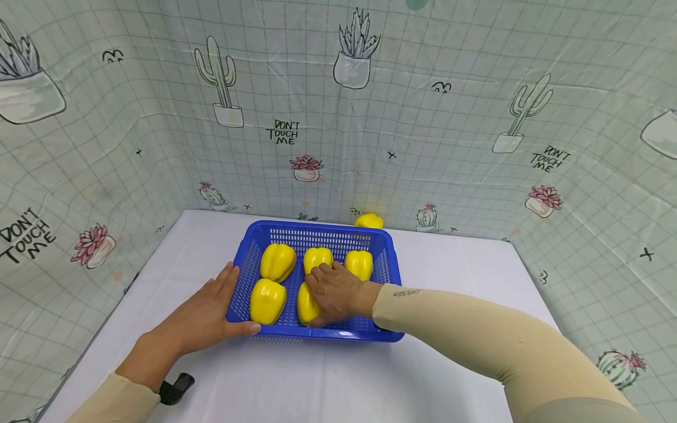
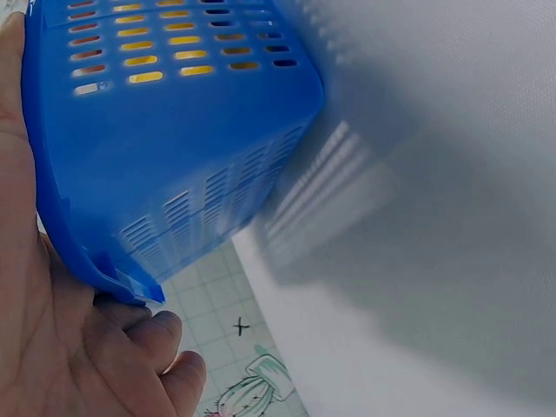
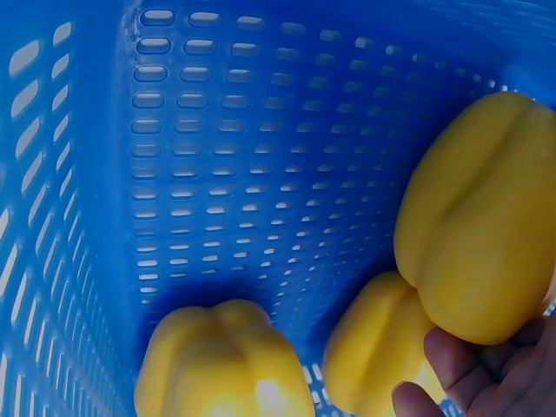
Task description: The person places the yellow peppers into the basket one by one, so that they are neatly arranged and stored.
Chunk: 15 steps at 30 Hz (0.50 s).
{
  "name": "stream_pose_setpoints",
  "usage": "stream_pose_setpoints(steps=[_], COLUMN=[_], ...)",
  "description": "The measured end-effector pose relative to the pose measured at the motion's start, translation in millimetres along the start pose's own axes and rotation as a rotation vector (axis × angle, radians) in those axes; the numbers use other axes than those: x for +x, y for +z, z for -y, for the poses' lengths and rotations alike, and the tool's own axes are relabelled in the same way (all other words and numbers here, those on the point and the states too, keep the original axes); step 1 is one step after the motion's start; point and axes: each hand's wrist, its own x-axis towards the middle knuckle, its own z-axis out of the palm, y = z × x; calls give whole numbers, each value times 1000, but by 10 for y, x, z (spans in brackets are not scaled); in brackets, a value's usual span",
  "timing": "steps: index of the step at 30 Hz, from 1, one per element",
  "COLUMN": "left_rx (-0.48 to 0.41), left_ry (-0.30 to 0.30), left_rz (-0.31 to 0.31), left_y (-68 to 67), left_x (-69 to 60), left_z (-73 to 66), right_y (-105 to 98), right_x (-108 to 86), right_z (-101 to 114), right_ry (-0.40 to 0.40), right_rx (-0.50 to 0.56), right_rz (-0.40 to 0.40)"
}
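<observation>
A blue plastic basket (image 1: 317, 332) holds several yellow bell peppers, including one at the back left (image 1: 278, 262), one at the front left (image 1: 268, 301) and one at the back right (image 1: 359, 264). Inside it, my right hand (image 1: 338, 294) grips the front-middle yellow bell pepper (image 1: 307, 305) from above, covering part of it. Just behind my knuckles sits another pepper (image 1: 317, 257). In the right wrist view, my fingers (image 3: 456, 365) touch a large pepper (image 3: 478, 217). My left hand (image 1: 203, 311) rests against the basket's left rim, fingers extended, thumb along the front corner.
One more yellow bell pepper (image 1: 369, 221) lies on the white table (image 1: 449, 258) behind the basket, partly hidden by its rim. A black object (image 1: 177, 389) shows beside my left wrist. Patterned cloth (image 1: 391, 117) walls in the table's back and sides.
</observation>
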Motion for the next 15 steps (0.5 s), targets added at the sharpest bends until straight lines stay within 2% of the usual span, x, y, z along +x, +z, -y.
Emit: stream_pose_setpoints(steps=[15], left_rx=[-24], left_ry=[-2], left_rz=[16], left_y=[-5], left_x=[-3], left_z=[7], right_y=[-12], right_x=[-3], right_z=[-22], right_ry=[-8], right_rx=[21], right_rz=[9])
